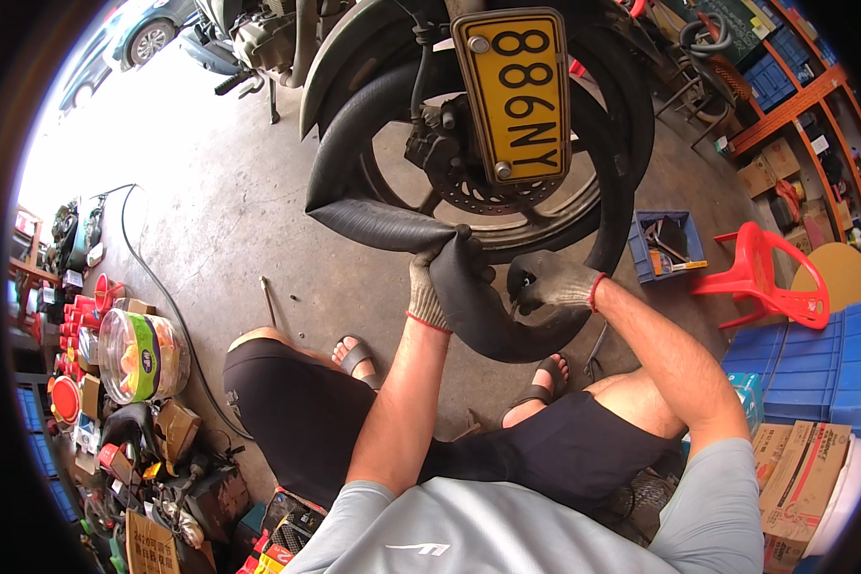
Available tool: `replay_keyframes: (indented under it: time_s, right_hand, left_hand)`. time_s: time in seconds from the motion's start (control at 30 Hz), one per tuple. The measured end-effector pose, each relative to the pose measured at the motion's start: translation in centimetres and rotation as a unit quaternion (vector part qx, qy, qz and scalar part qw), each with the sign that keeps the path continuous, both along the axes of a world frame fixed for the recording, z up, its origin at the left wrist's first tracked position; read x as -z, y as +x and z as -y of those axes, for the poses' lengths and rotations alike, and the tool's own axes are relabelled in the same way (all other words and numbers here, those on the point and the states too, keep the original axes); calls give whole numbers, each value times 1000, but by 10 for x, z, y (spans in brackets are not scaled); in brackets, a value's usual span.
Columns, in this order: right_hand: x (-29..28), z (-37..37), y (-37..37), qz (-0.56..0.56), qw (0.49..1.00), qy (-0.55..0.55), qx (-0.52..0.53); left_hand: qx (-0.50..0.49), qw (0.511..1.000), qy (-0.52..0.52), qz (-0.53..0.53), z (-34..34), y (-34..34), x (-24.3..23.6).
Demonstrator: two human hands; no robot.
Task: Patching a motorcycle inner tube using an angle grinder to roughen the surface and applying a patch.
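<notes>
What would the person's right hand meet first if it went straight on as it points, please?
The right hand would probably meet the black tube to its left first, though depth is unclear.

black rubber tube [481, 308] between hands [559, 282] | off-white knit gloves [429, 290], black-fingered, red-cuffed | yellow rectangular metal plate [513, 94] above, black-bordered

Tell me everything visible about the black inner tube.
The inner tube is a dull black, rubber-looking loop, creased and sharply bent at left, rounder along its lower curve. It hangs by the motorcycle wheel, its top partly hidden behind the yellow licence plate. The gloved left hand grips it at a fold; the gloved right hand is at its lower right, contact unclear. No valve can be made out.
</notes>
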State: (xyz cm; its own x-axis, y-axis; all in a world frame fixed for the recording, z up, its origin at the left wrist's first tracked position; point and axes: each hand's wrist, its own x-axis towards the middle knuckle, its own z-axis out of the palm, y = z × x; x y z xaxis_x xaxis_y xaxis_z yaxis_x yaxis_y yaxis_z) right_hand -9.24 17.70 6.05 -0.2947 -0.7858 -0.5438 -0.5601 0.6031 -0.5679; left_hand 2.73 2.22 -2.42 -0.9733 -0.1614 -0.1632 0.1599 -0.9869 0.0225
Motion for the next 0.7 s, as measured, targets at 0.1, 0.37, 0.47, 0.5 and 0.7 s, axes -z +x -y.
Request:
replay_keyframes:
  time_s: [0.1, 0.37, 0.47, 0.5, 0.7]
  right_hand:
    - [3, -2, -1, 39, 999, -7, 33]
    - [4, -4, -1, 8, 1000, 18, 1]
    - [0, -3, 1, 7, 999, 33, -5]
    - [-1, -3, 1, 11, 999, 39, -8]
    - [6, -6, -4, 10, 999, 27, -17]
  left_hand:
    - [3, 1000, -4, 7, 0, 0, 0]
    - [4, 1000, 7, -11, 0, 1, -2]
    - [2, 1000, 1, -5, 0, 1, -2]
    - [2, 1000, -1, -7, 0, 1, -1]
    - [9, 1000, 7, -24, 0, 0, 0]
